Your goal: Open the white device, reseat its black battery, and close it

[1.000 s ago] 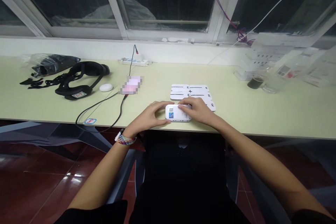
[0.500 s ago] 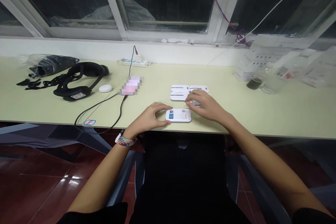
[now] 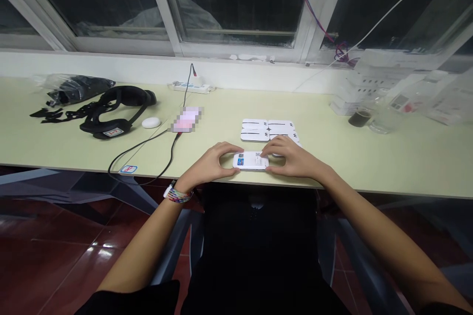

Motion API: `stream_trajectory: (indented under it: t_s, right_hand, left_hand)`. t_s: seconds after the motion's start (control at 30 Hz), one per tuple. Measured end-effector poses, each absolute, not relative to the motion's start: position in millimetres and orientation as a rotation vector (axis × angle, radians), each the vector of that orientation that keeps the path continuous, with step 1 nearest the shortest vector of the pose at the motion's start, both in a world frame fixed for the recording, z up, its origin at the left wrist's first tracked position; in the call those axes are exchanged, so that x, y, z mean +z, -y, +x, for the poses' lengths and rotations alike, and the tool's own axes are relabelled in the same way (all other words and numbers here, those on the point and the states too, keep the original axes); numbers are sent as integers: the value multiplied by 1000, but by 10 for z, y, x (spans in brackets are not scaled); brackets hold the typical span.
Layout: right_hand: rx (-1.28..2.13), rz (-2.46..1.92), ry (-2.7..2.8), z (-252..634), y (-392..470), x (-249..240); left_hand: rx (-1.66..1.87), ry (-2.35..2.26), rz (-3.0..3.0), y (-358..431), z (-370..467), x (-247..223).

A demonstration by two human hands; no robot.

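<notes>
A flat white device with rounded corners [image 3: 250,161] lies near the table's front edge, its labelled face up with small square codes and a blue sticker. My left hand [image 3: 207,166] clasps its left end, thumb at the near edge and fingers at the far edge. At the right end, my right hand [image 3: 291,158] closes on it, thumb at the near corner and fingertips on the far part of the label side. Just beyond are several similar white devices [image 3: 254,135] set in rows, each with a black line and mark; my right hand partly covers the nearest ones.
To the left are a black headset [image 3: 107,125], a white rounded case [image 3: 151,122] and a blurred-out pink phone [image 3: 187,120] with a black cable [image 3: 172,152]. A power strip [image 3: 191,87] sits by the wall. White baskets [image 3: 369,81] and a cup of dark liquid [image 3: 359,118] stand right.
My right hand has come down from the rows of white devices onto the right end of the labelled one. My left hand keeps its hold. The view has shifted slightly.
</notes>
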State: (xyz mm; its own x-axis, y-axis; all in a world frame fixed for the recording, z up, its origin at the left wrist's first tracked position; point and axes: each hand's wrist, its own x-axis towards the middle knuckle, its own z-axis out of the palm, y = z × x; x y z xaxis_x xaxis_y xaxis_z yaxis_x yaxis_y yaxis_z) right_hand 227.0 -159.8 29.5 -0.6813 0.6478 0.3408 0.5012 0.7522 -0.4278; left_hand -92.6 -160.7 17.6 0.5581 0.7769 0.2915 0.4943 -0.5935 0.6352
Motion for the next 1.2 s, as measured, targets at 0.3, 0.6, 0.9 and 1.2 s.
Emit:
stream_trajectory:
  t_s: [0.3,0.6,0.9,1.2]
  right_hand:
    - [427,-919,2504,2272,1634,321]
    - [576,-1014,2453,2230,1596,323]
    - [598,-1093,2501,2187,1521,357]
    - [642,-1077,2446,2130,1555,381]
  left_hand:
    - [782,-984,2273,1597,-938,173]
    - [688,-1037,2219,1519,-966,176]
    - [575,-1071,2229,1458,-976,206]
    - [735,-917,2200,1580,-893,280]
